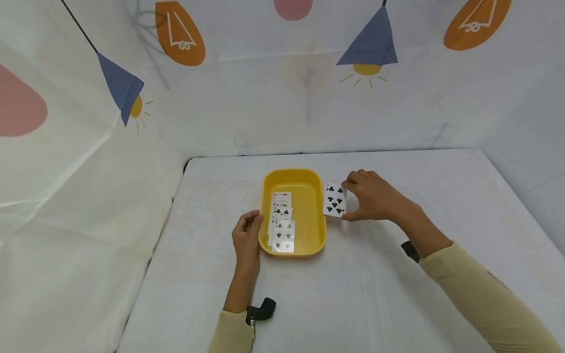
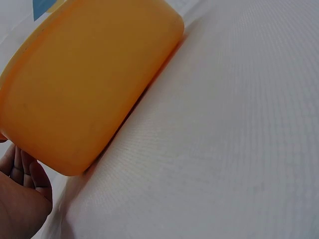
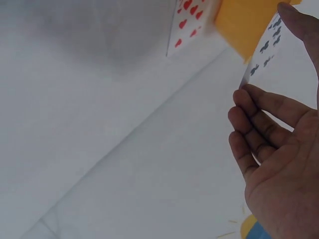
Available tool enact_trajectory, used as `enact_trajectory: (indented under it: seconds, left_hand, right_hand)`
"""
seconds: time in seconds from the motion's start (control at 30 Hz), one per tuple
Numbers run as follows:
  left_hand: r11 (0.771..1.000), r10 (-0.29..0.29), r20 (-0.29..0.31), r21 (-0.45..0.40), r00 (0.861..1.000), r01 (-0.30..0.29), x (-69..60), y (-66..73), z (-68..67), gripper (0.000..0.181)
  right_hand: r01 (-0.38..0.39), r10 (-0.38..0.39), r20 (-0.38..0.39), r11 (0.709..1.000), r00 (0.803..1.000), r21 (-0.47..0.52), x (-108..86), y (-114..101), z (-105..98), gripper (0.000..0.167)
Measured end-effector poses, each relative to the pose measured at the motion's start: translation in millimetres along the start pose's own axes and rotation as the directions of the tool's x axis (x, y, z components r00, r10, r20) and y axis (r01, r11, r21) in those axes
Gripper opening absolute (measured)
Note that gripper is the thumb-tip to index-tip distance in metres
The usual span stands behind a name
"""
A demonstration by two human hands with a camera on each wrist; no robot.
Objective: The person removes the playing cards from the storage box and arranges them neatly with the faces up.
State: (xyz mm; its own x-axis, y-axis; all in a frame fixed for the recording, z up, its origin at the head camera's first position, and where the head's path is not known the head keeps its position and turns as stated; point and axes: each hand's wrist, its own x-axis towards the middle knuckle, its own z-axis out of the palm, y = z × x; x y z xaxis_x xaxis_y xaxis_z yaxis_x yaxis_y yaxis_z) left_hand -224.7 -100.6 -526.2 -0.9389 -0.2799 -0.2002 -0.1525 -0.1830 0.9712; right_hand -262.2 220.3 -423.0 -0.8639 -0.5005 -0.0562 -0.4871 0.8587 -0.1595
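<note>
A yellow tray (image 1: 310, 220) sits on the white table, its left rim held by my left hand (image 1: 247, 240). In the left wrist view, that hand's fingers (image 2: 27, 172) bend against the tray's underside edge. Along the tray's left side, several overlapping playing cards lie face up, with the six of spades (image 1: 283, 237) nearest me. My right hand (image 1: 375, 198) pinches a seven of clubs (image 1: 334, 200) between thumb and fingertips, by the tray's right rim. A card with red pips (image 3: 188, 22) shows near the tray in the right wrist view; its support is unclear.
The white-covered table (image 1: 397, 304) extends around the tray on both sides. A pale cloth wall (image 1: 273, 108) printed with lamps and coloured shapes rises behind the far edge. A black strap piece (image 1: 261, 311) is on the left wrist.
</note>
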Motion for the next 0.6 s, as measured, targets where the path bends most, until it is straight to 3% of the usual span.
enact_trajectory:
  seconds: [0.6]
  left_hand:
    - [1.000, 0.000, 0.005, 0.005, 1.000, 0.000, 0.4, 1.4, 2.6, 0.031]
  right_hand:
    - [-0.090, 0.090, 0.083, 0.996, 0.992, -0.009, -0.6, 39.6, 15.1, 0.080]
